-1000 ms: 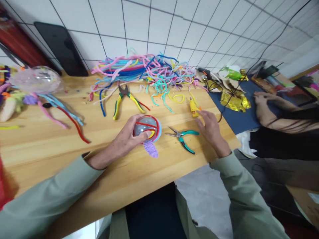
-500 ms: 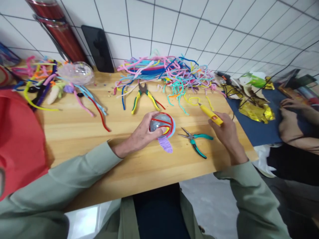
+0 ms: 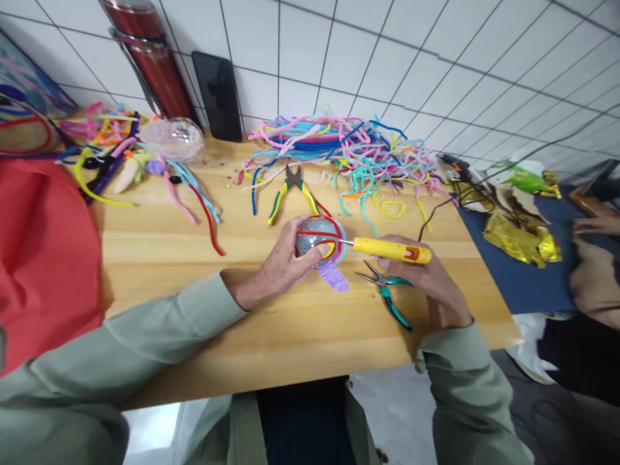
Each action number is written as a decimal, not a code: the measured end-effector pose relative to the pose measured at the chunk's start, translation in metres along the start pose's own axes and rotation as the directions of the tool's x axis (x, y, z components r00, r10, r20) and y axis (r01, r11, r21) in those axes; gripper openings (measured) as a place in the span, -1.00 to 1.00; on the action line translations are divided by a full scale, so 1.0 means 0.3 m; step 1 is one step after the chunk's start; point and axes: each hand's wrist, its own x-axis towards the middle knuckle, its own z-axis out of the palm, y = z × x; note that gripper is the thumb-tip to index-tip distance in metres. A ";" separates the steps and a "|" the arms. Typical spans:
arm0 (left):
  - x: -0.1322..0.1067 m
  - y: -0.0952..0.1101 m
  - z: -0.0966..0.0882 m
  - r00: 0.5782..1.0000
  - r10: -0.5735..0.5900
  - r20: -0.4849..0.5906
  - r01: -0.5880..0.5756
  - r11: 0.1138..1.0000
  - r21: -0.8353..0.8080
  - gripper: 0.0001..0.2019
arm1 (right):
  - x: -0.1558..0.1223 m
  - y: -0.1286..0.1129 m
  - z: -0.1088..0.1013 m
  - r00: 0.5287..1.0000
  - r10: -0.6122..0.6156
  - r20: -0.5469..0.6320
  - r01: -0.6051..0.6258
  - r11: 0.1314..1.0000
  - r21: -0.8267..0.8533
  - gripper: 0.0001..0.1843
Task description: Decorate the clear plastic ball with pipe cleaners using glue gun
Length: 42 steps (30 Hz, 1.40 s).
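My left hand (image 3: 290,252) is closed round a clear plastic ball (image 3: 310,240) with red and yellow pipe-cleaner strips on it and a pale blue edge. A ribbed purple flap (image 3: 333,276) sticks out below the ball. In my right hand (image 3: 426,274) is a yellow-handled soldering iron (image 3: 387,249), held level. Its thin metal tip points left and meets the ball's right side; whether it touches, I cannot make out. Teal-handled needle-nose pliers (image 3: 386,294) lie open just below my right hand. Cutting pliers (image 3: 294,190) with yellow-green handles lie behind the ball.
A heap of coloured pipe cleaners (image 3: 334,145) lies along the wall. At left are more pipe cleaners, a clear plastic piece (image 3: 172,139), a red flask (image 3: 152,61), a phone (image 3: 217,97) and red cloth (image 3: 46,252). Gold foil (image 3: 523,232) and another person's arm (image 3: 598,278) are at right.
My right hand has moved left with the soldering iron and turned it level, bringing its tip to the ball. My left hand keeps its hold. The view has shifted slightly.
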 end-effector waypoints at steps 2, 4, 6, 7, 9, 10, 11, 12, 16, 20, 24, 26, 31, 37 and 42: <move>-0.001 0.001 0.001 1.000 -0.004 0.005 0.004 1.000 -0.009 -0.28 | 0.002 0.017 0.001 1.000 -0.014 0.005 0.014 1.000 -0.012 -0.52; -0.004 0.001 0.003 1.000 0.005 -0.001 -0.005 1.000 -0.011 -0.26 | -0.001 0.024 0.002 0.998 -0.056 0.012 0.057 0.998 -0.040 -0.56; -0.006 0.000 0.004 1.000 0.028 -0.006 -0.028 1.000 -0.009 -0.26 | -0.005 0.024 0.004 0.995 -0.096 0.014 0.097 0.992 -0.079 -0.57; -0.007 0.001 0.005 0.999 0.039 -0.004 -0.039 0.999 -0.007 -0.26 | -0.007 0.022 0.004 0.995 -0.103 0.015 0.104 0.990 -0.092 -0.58; -0.009 0.002 0.004 0.999 0.051 0.008 -0.051 0.999 0.000 -0.28 | -0.011 0.018 0.005 0.995 -0.095 0.023 0.096 0.991 -0.092 -0.57; -0.010 0.003 0.003 0.999 0.050 0.014 -0.050 0.999 0.006 -0.29 | -0.013 0.016 0.005 0.996 -0.085 0.030 0.088 0.993 -0.081 -0.57; -0.010 0.003 0.001 0.999 0.048 0.018 -0.048 0.999 0.012 -0.29 | -0.014 0.013 0.004 0.996 -0.076 0.037 0.078 0.995 -0.069 -0.58; -0.010 0.004 0.000 0.999 0.047 0.021 -0.047 0.999 0.018 -0.29 | -0.015 0.011 0.004 0.997 -0.069 0.041 0.071 0.996 -0.059 -0.58; -0.009 0.000 -0.006 0.998 0.052 0.028 -0.052 0.998 0.030 -0.25 | -0.012 0.003 0.007 0.994 -0.075 0.080 0.078 0.996 -0.030 -0.60; -0.007 -0.005 -0.006 0.999 0.042 0.030 -0.043 0.998 0.040 -0.21 | -0.006 -0.002 0.015 0.987 -0.092 0.131 0.094 0.996 -0.005 -0.64; -0.007 -0.001 -0.004 0.999 0.048 0.025 -0.049 0.998 0.049 -0.23 | -0.004 0.001 0.020 0.988 -0.088 0.128 0.092 0.995 -0.026 -0.62; -0.008 0.003 -0.004 0.998 0.056 0.024 -0.057 0.997 0.045 -0.25 | -0.004 0.006 0.021 0.988 -0.086 0.128 0.091 0.996 -0.028 -0.62; -0.007 0.009 -0.004 0.998 0.061 0.035 -0.062 0.997 0.034 -0.26 | -0.001 0.013 0.025 0.987 -0.092 0.128 0.097 0.995 -0.034 -0.62; -0.004 0.007 -0.004 0.996 0.080 0.033 -0.081 0.996 0.038 -0.29 | 0.000 0.009 0.030 0.983 -0.098 0.156 0.105 0.994 -0.033 -0.60; -0.003 0.006 0.000 0.995 0.100 0.027 -0.101 0.994 0.044 -0.30 | -0.009 0.010 0.029 0.989 -0.070 0.133 0.078 0.995 -0.057 -0.58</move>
